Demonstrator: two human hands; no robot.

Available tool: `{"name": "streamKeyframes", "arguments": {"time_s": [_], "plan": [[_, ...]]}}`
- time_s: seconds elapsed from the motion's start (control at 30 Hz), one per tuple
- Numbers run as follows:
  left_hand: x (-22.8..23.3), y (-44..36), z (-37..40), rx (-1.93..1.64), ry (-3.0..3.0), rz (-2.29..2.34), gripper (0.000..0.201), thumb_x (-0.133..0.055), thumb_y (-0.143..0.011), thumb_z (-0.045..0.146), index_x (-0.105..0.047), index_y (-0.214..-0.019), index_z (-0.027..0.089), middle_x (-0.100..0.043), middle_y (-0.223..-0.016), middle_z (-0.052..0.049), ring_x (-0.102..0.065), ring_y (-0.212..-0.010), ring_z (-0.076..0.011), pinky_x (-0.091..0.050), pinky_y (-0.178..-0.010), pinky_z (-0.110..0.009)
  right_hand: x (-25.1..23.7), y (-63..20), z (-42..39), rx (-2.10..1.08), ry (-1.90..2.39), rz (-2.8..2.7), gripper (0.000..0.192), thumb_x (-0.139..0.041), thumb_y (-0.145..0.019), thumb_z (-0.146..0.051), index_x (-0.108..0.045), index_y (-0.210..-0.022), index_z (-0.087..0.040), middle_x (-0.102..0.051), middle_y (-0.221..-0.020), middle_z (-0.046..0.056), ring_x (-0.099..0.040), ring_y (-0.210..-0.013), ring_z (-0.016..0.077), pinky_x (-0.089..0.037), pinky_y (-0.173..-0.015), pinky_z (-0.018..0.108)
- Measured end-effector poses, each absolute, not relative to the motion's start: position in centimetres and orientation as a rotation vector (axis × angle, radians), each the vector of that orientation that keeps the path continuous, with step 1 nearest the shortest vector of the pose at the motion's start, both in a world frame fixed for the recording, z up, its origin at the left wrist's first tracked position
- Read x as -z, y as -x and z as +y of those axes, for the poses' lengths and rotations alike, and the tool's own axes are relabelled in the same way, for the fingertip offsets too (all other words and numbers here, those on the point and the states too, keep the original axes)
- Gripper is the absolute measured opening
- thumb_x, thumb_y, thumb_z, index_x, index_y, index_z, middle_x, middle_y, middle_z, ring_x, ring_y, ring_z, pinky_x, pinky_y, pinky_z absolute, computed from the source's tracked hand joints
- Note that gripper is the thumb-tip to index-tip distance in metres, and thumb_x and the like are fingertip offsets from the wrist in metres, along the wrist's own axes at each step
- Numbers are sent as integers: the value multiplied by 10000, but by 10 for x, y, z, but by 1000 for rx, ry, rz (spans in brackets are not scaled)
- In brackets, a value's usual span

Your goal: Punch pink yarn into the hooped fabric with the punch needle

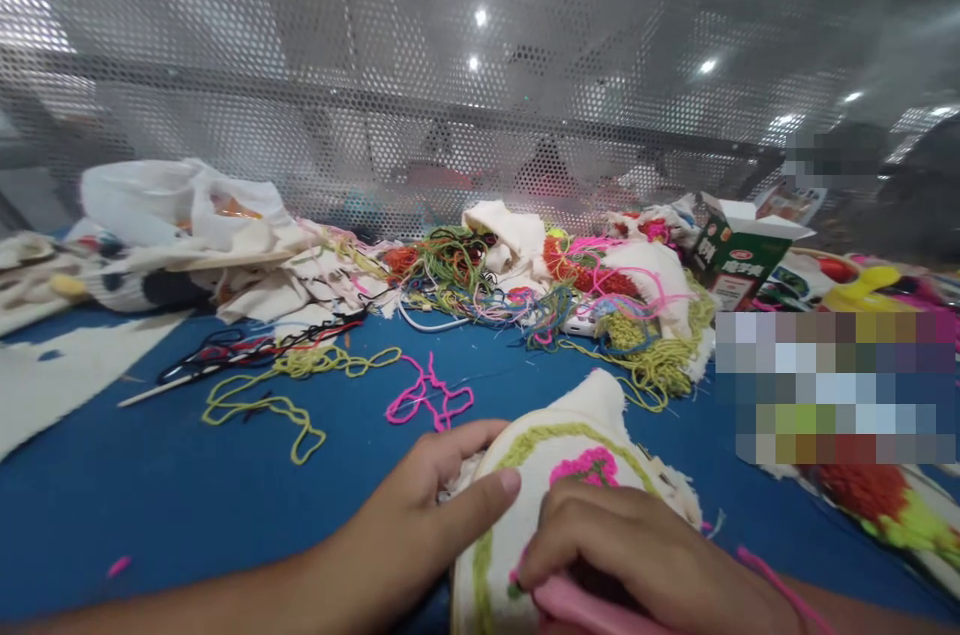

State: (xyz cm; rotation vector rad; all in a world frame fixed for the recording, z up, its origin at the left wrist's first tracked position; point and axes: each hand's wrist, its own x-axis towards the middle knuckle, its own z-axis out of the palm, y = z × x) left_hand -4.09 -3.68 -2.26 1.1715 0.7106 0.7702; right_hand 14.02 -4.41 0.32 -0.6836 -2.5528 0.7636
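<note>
Right at the bottom centre, the person's right hand is curled round a pink tool, fingers closed on it, tip pressed vs. the cream cloth piece w/ a green yarn outline and a pink tufted patch. Left hand sits just beside it, lower centre, gripping the cloth's left edge: thumb flat on top, fingers tucked round the rim. Cloth rests on the blue table, which fills the lower half of the frame. Bottom right, a strand of pink yarn trails off past the right wrist, and a red and yellow tufted piece lies at the right edge. Mid-frame, loose on the blue: a pink yarn squiggle at centre, a yellow-green yarn loop to its left, and a thin white stick w/ dark threads further left. Behind those, across the middle, a big tangle of mixed yarn and cream fabric scraps. Upper left of that heap, a white plastic bag; far right, a green carton, flap open. Perforated metal screen closes off the whole back, top of frame.
</note>
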Motion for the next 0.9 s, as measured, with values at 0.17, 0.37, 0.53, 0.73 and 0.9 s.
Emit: {"name": "streamKeyframes", "arguments": {"time_s": [0.17,0.37,0.53,0.73,0.9], "plan": [[25,48,-33,-826,-1098,602,308,-537,-806,269,-592,-1082,143,-678,-916,-75,-615,-770,-189,-448,-744,-321,-16,-125,-51,-829,947,-2520,130,-561,-750,-207,-591,-867,-160,-604,-733,6,-509,-617,79,-389,-585,180],[27,59,-25,-879,-1171,595,307,-556,-782,293,-617,-1023,113,-673,-843,-80,-596,-732,-189,-442,-687,-309,-13,-104,-50,-1122,1236,-2226,109,-563,-641,-116,-493,-697,-178,-491,-548,-59,-411,-457,56,-302,-410,159],[29,65,-18,-887,-1257,595,316,-559,-762,317,-637,-965,88,-658,-763,-69,-565,-664,-170,-426,-645,-297,-13,-96,-47,-1105,1260,-2159,112,-533,-739,-226,-475,-666,-166,-544,-578,-21,-460,-509,69,-360,-481,179],[29,65,-16,-905,-1294,602,361,-566,-722,353,-633,-923,61,-618,-715,-64,-537,-647,-168,-395,-591,-271,-5,-97,-50,-1249,1229,-1980,208,-544,-765,-326,-476,-670,-155,-524,-583,-17,-462,-492,60,-353,-452,171],[26,64,-17,-888,-1290,626,364,-565,-688,382,-622,-850,61,-565,-649,-35,-499,-576,-138,-374,-557,-261,7,-97,-49,-1454,1128,-1664,200,-633,-670,-287,-485,-684,-153,-500,-542,-37,-445,-430,52,-341,-406,168]]}}
